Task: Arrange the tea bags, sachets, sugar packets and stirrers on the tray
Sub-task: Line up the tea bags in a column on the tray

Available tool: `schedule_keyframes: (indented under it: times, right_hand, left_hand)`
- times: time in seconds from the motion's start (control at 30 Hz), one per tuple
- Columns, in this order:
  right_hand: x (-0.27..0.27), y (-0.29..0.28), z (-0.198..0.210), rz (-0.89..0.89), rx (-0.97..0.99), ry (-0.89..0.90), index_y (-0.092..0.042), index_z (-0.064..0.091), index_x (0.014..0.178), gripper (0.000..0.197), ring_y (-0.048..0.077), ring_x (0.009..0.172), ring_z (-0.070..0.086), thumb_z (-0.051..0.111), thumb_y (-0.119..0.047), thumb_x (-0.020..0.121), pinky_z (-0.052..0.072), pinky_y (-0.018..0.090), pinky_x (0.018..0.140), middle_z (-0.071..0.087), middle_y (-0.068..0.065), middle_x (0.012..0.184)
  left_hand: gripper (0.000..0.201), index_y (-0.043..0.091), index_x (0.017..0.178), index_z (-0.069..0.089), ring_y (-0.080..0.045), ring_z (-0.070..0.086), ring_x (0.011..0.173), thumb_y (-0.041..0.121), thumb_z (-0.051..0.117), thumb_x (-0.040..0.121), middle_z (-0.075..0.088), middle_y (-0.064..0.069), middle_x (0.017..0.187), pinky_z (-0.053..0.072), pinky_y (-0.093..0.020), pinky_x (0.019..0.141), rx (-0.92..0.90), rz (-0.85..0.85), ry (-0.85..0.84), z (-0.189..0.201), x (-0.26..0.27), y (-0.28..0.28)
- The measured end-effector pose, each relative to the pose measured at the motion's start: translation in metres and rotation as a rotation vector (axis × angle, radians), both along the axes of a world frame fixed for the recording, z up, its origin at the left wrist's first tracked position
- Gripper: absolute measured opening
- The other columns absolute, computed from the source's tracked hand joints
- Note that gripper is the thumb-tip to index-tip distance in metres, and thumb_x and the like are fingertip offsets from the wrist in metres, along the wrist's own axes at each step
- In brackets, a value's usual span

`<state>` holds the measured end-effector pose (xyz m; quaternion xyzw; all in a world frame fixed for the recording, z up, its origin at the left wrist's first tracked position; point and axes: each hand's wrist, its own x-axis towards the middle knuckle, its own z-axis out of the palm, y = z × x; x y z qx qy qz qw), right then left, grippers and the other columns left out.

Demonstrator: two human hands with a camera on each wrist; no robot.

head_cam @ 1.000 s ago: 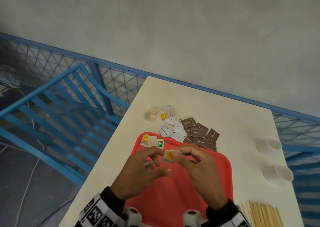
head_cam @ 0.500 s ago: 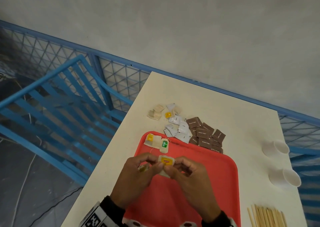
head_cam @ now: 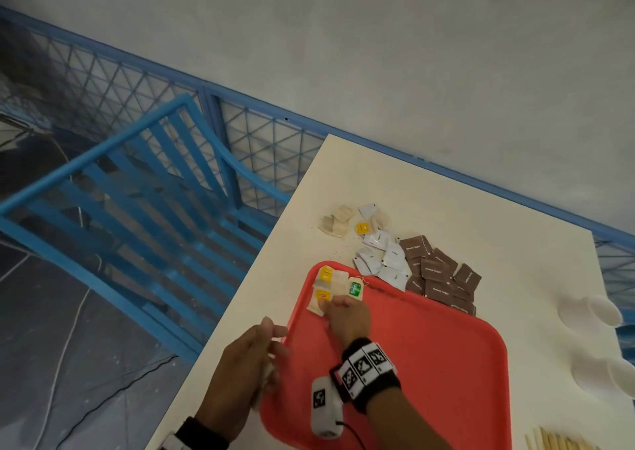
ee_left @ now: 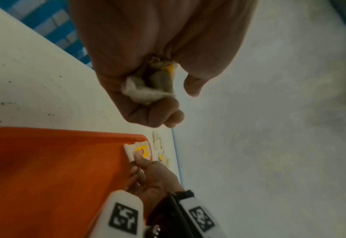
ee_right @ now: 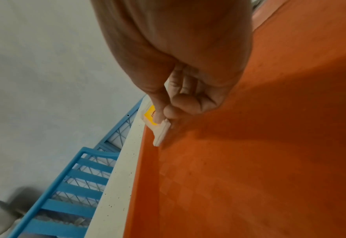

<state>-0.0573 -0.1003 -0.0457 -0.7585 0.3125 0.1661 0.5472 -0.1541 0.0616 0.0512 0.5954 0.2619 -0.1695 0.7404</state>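
1. Head view, nearest first: the left hand hangs over the near-left edge of the red tray, just off its rim. The left wrist view shows its fingers curled around a bunch of spare tea bags.
2. Further along the tray's left side, the right hand lies over the tray floor. Its thumb and fingers pinch a yellow-labelled tea bag whose long edge runs along the tray's left rim, in the far-left corner.
3. Just beyond, touching or overlapping that bag, lie another yellow-labelled bag and a green-labelled bag, also inside the far-left corner.
4. My judgement: the next bag comes from the left hand's bunch, and the open slot lies toward the tray's near side from the right hand's fingers, so the right hand is nearer to it.
5. Past the tray's far rim, on the worktop, lie white sachets, brown sugar packets and loose tea bags.
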Motion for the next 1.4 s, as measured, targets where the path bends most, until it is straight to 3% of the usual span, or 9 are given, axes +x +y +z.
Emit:
schedule_keyframes:
  times: [0.1, 0.23, 0.47, 0.7, 0.93, 1.0, 1.13, 1.3, 1.4]
  right_hand:
    - [0.011, 0.010, -0.007, -0.040, -0.064, -0.001, -0.016, 0.070, 0.069, 0.015, 0.023, 0.077, 0.071, 0.082, -0.024, 0.072, 0.060, 0.036, 0.075, 0.074, 0.000, 0.074]
    - [0.014, 0.016, 0.004, 0.068, -0.261, -0.004, -0.018, 0.059, 0.068, 0.024, 0.018, 0.072, 0.061, 0.077, -0.029, 0.078, 0.046, 0.028, 0.065, 0.066, 0.000, 0.077]
    - [-0.012, 0.005, 0.066, 0.250, -0.215, -0.306, -0.018, 0.046, 0.060, 0.038, 0.008, 0.057, 0.043, 0.075, -0.033, 0.081, 0.037, 0.021, 0.054, 0.047, -0.008, 0.058]
    - [-0.072, -0.009, 0.124, 0.454, -0.018, -0.388, -0.017, 0.067, 0.081, 0.018, 0.001, 0.063, 0.059, 0.079, -0.030, 0.076, 0.043, 0.011, 0.057, 0.070, -0.004, 0.074]
    - [-0.087, -0.027, 0.116, 0.297, 0.025, -0.445, -0.016, 0.073, 0.076, 0.010, 0.007, 0.063, 0.066, 0.077, -0.023, 0.081, 0.050, 0.020, 0.061, 0.073, -0.004, 0.071]
    - [-0.091, -0.037, 0.118, 0.179, 0.127, -0.430, -0.012, 0.074, 0.081, 0.006, 0.013, 0.068, 0.071, 0.078, -0.016, 0.081, 0.054, 0.025, 0.065, 0.076, 0.003, 0.075]
    - [-0.097, -0.052, 0.121, 0.109, 0.211, -0.427, -0.013, 0.071, 0.088, 0.010, 0.017, 0.072, 0.071, 0.077, -0.009, 0.080, 0.054, 0.029, 0.069, 0.075, 0.006, 0.079]
    - [-0.093, -0.071, 0.137, 0.229, 0.133, -0.560, -0.024, 0.075, 0.087, 0.014, 0.007, 0.069, 0.061, 0.077, -0.011, 0.080, 0.049, 0.018, 0.064, 0.072, -0.003, 0.079]
    - [-0.090, -0.079, 0.147, 0.269, 0.099, -0.647, -0.023, 0.076, 0.077, 0.014, 0.005, 0.066, 0.058, 0.079, -0.009, 0.077, 0.041, 0.013, 0.059, 0.072, -0.004, 0.078]
  left_hand:
    - [0.060, 0.003, 0.106, 0.064, -0.019, 0.051, 0.046, 0.056, 0.039, 0.093, 0.064, -0.014, 0.076, 0.038, -0.025, 0.044, -0.181, 0.091, 0.065, 0.000, 0.005, 0.008]
    - [0.056, 0.001, 0.108, 0.062, -0.021, 0.055, 0.050, 0.051, 0.039, 0.096, 0.065, -0.015, 0.075, 0.043, -0.025, 0.045, -0.329, 0.132, 0.081, 0.001, 0.013, 0.012]
    - [0.031, -0.003, 0.121, 0.058, -0.026, 0.066, 0.071, -0.001, 0.038, 0.097, 0.069, -0.020, 0.091, 0.056, -0.032, 0.055, -0.438, 0.168, 0.060, -0.003, 0.021, 0.010]
    - [0.039, 0.003, 0.127, 0.058, -0.039, 0.062, 0.112, 0.005, 0.042, 0.092, 0.061, -0.022, 0.132, 0.058, -0.045, 0.087, -0.668, 0.152, 0.047, 0.004, 0.023, -0.025]
    - [0.074, -0.003, 0.131, 0.052, -0.042, 0.056, 0.124, 0.020, 0.085, 0.070, 0.058, -0.026, 0.134, 0.047, -0.050, 0.102, -0.710, 0.032, 0.013, 0.011, 0.016, -0.057]
    - [0.058, -0.012, 0.126, 0.051, -0.046, 0.055, 0.122, 0.021, 0.074, 0.084, 0.057, -0.036, 0.129, 0.044, -0.054, 0.106, -0.603, 0.005, -0.008, 0.015, 0.009, -0.066]
    - [0.033, 0.000, 0.100, 0.072, -0.031, 0.068, 0.093, 0.020, 0.071, 0.075, 0.072, -0.027, 0.103, 0.056, -0.040, 0.084, -0.243, -0.001, -0.092, 0.020, 0.002, -0.075]
    - [0.014, 0.009, 0.083, 0.076, -0.024, 0.067, 0.077, 0.022, 0.079, 0.078, 0.074, -0.016, 0.081, 0.056, -0.050, 0.079, 0.073, -0.147, -0.250, 0.028, 0.001, -0.079]
    - [0.019, 0.002, 0.077, 0.072, -0.021, 0.060, 0.064, 0.019, 0.082, 0.075, 0.067, -0.015, 0.069, 0.055, -0.035, 0.060, 0.014, -0.099, -0.260, 0.031, 0.000, -0.082]
